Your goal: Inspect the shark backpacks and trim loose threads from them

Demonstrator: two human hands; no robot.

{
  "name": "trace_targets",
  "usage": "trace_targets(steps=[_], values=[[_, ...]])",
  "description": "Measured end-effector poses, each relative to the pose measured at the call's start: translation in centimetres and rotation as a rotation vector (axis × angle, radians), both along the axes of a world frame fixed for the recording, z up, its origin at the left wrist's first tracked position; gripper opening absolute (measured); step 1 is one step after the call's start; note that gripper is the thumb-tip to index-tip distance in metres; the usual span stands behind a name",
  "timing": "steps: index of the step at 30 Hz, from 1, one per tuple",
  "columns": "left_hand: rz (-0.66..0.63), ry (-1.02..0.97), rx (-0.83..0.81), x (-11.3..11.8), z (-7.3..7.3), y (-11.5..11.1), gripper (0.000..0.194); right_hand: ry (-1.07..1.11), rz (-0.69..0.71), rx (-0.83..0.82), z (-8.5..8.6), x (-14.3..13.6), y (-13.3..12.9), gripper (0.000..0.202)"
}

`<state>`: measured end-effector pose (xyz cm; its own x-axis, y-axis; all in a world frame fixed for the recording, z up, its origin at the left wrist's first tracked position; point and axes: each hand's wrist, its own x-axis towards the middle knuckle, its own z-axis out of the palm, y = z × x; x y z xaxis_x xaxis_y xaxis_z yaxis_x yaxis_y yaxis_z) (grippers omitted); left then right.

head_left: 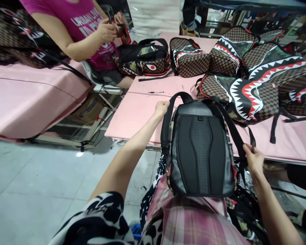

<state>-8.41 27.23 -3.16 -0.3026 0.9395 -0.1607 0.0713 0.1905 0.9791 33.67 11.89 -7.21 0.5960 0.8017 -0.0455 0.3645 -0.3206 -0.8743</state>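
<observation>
A black backpack (pixel 201 149) stands upright at my lap against the table edge, its padded back panel facing me. My left hand (pixel 162 109) is closed on the upper part of its left shoulder strap (pixel 166 132). At the right, my right hand (pixel 254 157) pinches the other shoulder strap (pixel 233 131) near its lower end, and a short dark strap end sticks up above the fingers. Both straps are spread out from the back panel. The checkered front of the pack is mostly hidden behind it.
Several checkered backpacks with shark-teeth prints (pixel 257 97) lie across the back and right of the pink table (pixel 132 114). A pen (pixel 156 92) lies on it. A person in a magenta shirt (pixel 63 20) works at the back left, beside another pink table (pixel 33 98).
</observation>
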Motion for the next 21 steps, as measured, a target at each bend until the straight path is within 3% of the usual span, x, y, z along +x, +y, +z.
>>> trace_targets(steps=[2, 4, 8, 11, 14, 18, 21], values=[[0.013, 0.119, 0.037, 0.4, 0.2, -0.3, 0.017, -0.351, 0.032, 0.112, 1.2, -1.0, -0.5, 0.034], [0.007, 0.208, 0.054, 0.8, 0.5, -0.7, 0.019, -0.569, 0.138, 0.264, 2.5, -2.8, -0.8, 0.031], [-0.033, 0.289, 0.068, 1.0, 0.7, -3.4, 0.028, -0.549, 0.475, 0.421, 3.8, -7.9, -1.2, 0.027], [-0.074, 0.253, 0.053, -0.1, -0.2, -7.8, 0.043, -0.467, 0.648, 0.345, 3.1, -10.8, -1.7, 0.026], [-0.078, 0.123, -0.054, -2.0, -1.9, -13.6, 0.052, -0.392, 0.709, 0.232, 2.0, -12.3, -2.3, 0.030], [-0.010, 0.057, -0.181, -3.8, -4.2, -21.5, 0.044, -0.293, 0.716, 0.170, 1.7, -13.0, -3.0, 0.033], [-0.023, -0.009, -0.240, -2.9, -5.5, -25.9, 0.037, -0.247, 0.708, 0.106, 2.2, -13.8, -3.4, 0.035]])
